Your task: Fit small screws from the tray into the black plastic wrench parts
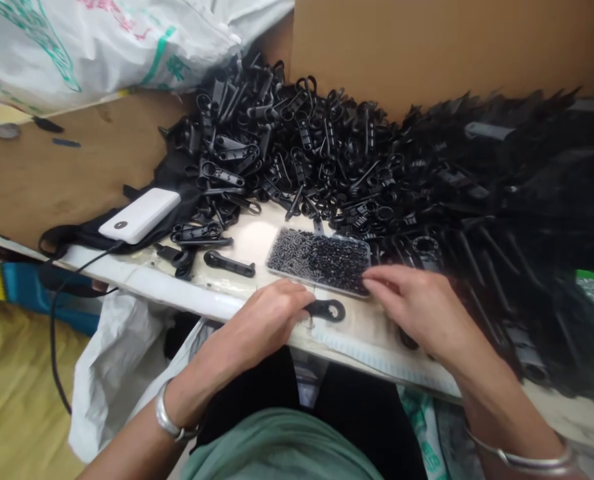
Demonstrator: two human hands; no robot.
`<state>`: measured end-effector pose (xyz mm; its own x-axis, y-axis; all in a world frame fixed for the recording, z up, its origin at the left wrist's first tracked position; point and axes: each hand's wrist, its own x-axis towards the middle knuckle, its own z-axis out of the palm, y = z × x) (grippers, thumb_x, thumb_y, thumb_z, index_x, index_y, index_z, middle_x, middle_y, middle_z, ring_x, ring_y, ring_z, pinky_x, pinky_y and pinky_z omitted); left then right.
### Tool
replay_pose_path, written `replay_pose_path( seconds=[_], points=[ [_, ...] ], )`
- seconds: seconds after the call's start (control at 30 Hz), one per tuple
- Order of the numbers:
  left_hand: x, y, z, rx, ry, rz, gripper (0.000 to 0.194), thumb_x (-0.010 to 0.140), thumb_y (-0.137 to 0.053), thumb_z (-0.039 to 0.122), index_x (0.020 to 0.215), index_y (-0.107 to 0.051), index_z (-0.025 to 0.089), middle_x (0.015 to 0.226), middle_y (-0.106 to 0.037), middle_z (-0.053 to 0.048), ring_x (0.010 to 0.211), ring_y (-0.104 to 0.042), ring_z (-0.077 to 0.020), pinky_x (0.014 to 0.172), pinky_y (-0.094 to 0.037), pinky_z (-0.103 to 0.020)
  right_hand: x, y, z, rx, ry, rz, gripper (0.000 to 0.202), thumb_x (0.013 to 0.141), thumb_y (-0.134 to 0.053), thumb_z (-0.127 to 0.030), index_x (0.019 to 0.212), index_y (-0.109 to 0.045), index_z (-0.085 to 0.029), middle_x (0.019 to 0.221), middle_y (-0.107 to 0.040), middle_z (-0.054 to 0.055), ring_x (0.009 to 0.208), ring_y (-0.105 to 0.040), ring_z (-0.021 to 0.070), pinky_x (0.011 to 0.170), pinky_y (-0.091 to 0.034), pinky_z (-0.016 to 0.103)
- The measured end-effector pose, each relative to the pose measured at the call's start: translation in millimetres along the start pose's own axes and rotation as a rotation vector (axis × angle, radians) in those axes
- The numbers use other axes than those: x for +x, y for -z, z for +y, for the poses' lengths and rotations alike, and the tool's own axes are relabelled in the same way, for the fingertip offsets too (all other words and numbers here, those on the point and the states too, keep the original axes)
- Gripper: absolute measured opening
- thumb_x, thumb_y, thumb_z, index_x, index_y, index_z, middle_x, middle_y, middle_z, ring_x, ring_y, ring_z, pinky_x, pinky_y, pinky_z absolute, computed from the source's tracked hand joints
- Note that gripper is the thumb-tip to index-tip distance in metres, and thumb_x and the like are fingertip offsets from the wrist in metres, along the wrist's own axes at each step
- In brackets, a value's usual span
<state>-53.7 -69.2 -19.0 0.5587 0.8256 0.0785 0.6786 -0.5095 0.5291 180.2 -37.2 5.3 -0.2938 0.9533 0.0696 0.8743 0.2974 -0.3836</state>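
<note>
Between the fingers of my left hand is a black plastic part, flat and long with a ring at its right end. It lies low over the table's front edge. My right hand has its thumb and fingertips pinched together at the right corner of a clear tray. Whatever those fingertips hold, if anything, is too small to make out. Tiny grey pieces fill the left part of the tray, and tiny black pieces fill the right part.
A big heap of similar black parts covers the back and right of the table. One loose part lies left of the tray. A white power bank with a black cable sits further left. Cardboard stands behind.
</note>
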Motion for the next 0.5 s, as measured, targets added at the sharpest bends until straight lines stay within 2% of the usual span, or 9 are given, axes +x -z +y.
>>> replay_pose_path(
  seconds=[0.07,0.2,0.27,0.37,0.5],
  points=[
    [0.6,-1.4,-0.7,-0.023,0.01,0.039,0.018,0.088,-0.056,0.015,0.105,-0.061,0.018,0.104,-0.066,-0.006,0.101,-0.059,-0.0211,0.09,-0.046,-0.034,11.1,0.4,-0.4,-0.187,0.079,0.004,0.019,0.089,-0.052,-0.027,0.097,-0.07,-0.025,0.099,-0.069,0.003,0.087,-0.064,0.0221,0.075,-0.046,0.033],
    [-1.9,-3.5,-0.6,-0.083,0.042,0.1,0.027,0.083,-0.062,0.011,0.109,-0.06,0.019,0.109,-0.065,-0.007,0.101,-0.06,-0.0212,0.089,-0.047,-0.032,29.9,-7.0,-6.1,-0.395,0.096,-0.106,0.018,0.087,-0.056,-0.031,0.099,-0.069,-0.028,0.1,-0.068,0.003,0.082,-0.063,0.0227,0.062,-0.041,0.031],
    [-3.0,-3.5,-0.4,-0.1,0.057,0.095,0.028,0.083,-0.061,0.01,0.11,-0.06,0.02,0.108,-0.066,-0.005,0.099,-0.061,-0.0206,0.088,-0.047,-0.032,34.9,-10.7,-9.1,-0.419,0.097,-0.147,0.017,0.088,-0.053,-0.03,0.092,-0.069,-0.027,0.095,-0.069,0.003,0.08,-0.063,0.0222,0.06,-0.038,0.03],
    [-2.8,-3.3,0.0,-0.111,0.076,0.094,0.026,0.083,-0.06,0.01,0.107,-0.061,0.022,0.106,-0.067,-0.004,0.097,-0.062,-0.0197,0.085,-0.048,-0.03,38.2,-13.2,-11.3,-0.415,0.093,-0.141,0.021,0.09,-0.049,-0.027,0.084,-0.069,-0.026,0.088,-0.069,0.003,0.077,-0.062,0.0218,0.057,-0.034,0.03],
    [-2.0,-4.2,1.3,-0.12,0.094,0.099,0.025,0.083,-0.06,0.01,0.105,-0.062,0.021,0.104,-0.067,-0.003,0.095,-0.062,-0.0185,0.084,-0.047,-0.029,34.3,-9.8,-9.3,-0.372,0.099,-0.084,0.021,0.09,-0.049,-0.027,0.086,-0.07,-0.026,0.091,-0.069,0.003,0.079,-0.063,0.0223,0.059,-0.036,0.03]
  ],
)
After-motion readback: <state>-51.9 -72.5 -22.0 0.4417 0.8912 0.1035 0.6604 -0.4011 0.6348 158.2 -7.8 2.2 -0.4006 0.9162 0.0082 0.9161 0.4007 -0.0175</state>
